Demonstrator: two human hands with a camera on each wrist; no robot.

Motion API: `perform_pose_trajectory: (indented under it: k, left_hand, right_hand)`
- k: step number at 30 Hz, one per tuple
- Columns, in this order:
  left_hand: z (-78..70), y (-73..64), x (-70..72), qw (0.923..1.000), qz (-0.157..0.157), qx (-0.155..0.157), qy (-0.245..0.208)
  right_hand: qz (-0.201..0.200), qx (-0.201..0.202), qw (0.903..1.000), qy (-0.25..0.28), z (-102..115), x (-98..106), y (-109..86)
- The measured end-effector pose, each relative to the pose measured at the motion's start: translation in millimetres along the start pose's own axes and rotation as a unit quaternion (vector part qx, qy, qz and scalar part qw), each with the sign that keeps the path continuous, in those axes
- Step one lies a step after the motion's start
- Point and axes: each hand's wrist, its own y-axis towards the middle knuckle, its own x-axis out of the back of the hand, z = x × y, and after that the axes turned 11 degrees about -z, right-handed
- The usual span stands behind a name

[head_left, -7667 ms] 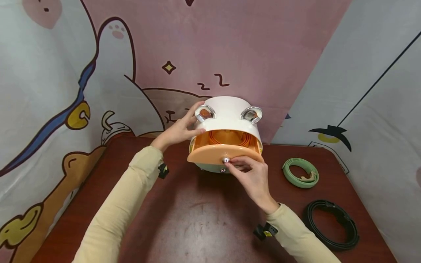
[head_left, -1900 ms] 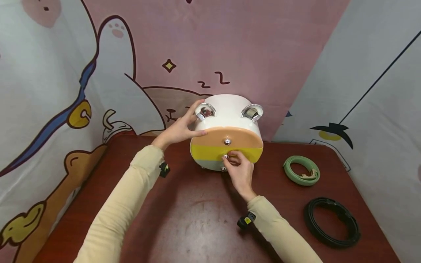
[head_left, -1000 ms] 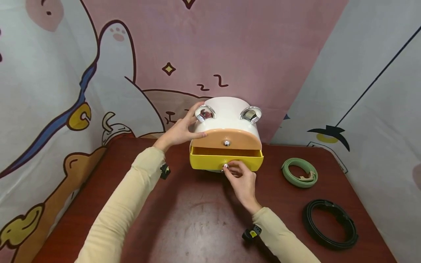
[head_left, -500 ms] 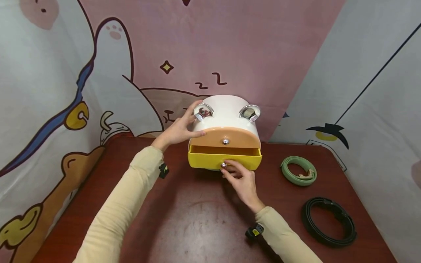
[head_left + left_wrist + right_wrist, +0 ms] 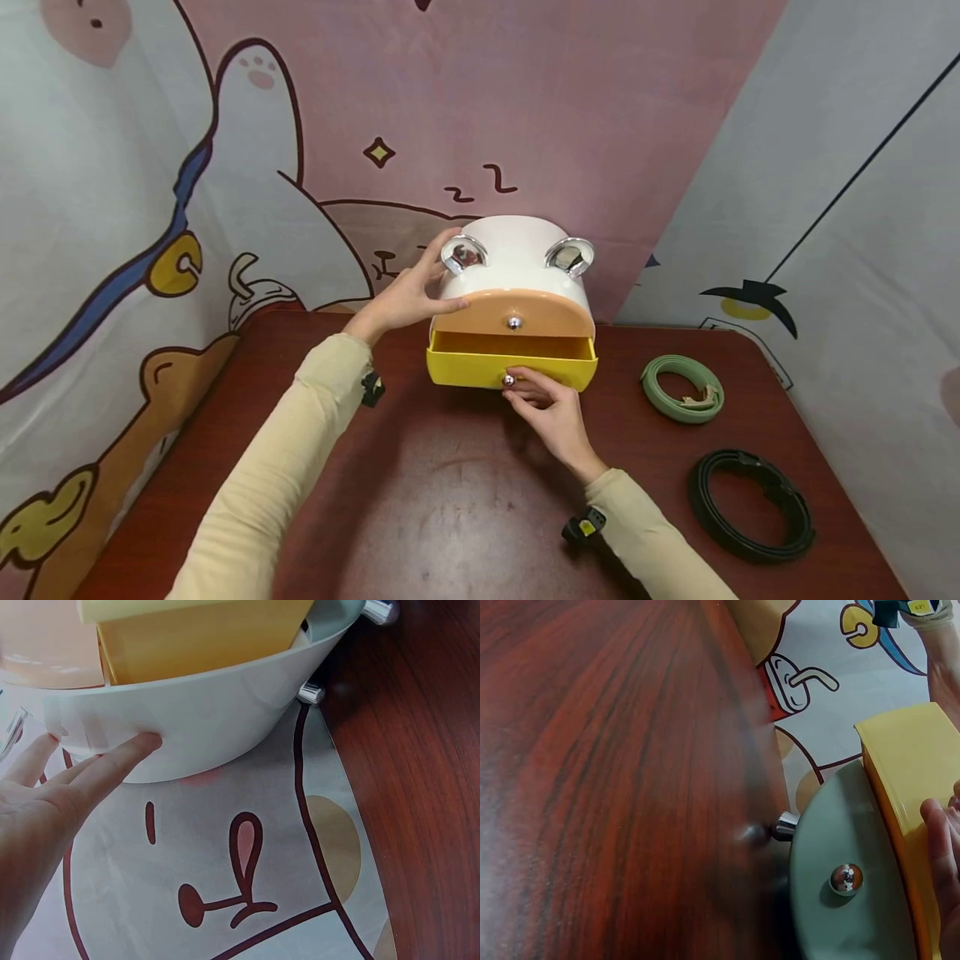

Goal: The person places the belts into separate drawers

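Observation:
A white drawer box [image 5: 517, 229] with chrome ear-like rings stands against the backdrop. Its yellow drawer [image 5: 465, 369] is pulled partly out; only bare inner walls show in the part I can see. My right hand [image 5: 555, 417] pinches that drawer's chrome knob [image 5: 509, 381] between thumb and index finger. Along the box's left side lies my left hand [image 5: 408, 296], fingers extended, thumb at the front edge; the left wrist view shows its fingertips [image 5: 150, 741] touching the white wall. Above, the orange drawer [image 5: 480, 312] is closed. The green drawer [image 5: 840, 825] below is closed too.
To the right on the dark red table [image 5: 450, 517] lie a coiled green belt [image 5: 667, 404] and, nearer, a coiled black belt [image 5: 708, 508]. A cartoon-printed cloth [image 5: 585, 108] rises behind the box.
Earlier the orange drawer stood open with an orange coiled belt inside; it was pushed in. My right hand moved to the yellow drawer's knob and drew it out. My left hand stayed put.

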Motion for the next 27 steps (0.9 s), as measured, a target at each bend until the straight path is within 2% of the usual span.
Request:
perform_pose_trajectory:
  k: [11,21,27]
  left_hand:
    - [-1.1,-0.3,0.7,1.0,-0.001,-0.006,-0.004]
    - [-2.5,1.1,1.1,1.0,0.002,-0.004,-0.007]
    - [-2.5,-0.9,0.7,1.0,0.004,0.001,-0.008]
  right_hand:
    - [0.004,-0.017,0.9998,0.01,4.5,5.4,-8.5]
    - [0.025,-0.002,0.9996,0.008,11.7,8.3,-18.2]
    - [0.033,0.031,0.9988,-0.017,16.5,7.5,-20.5]
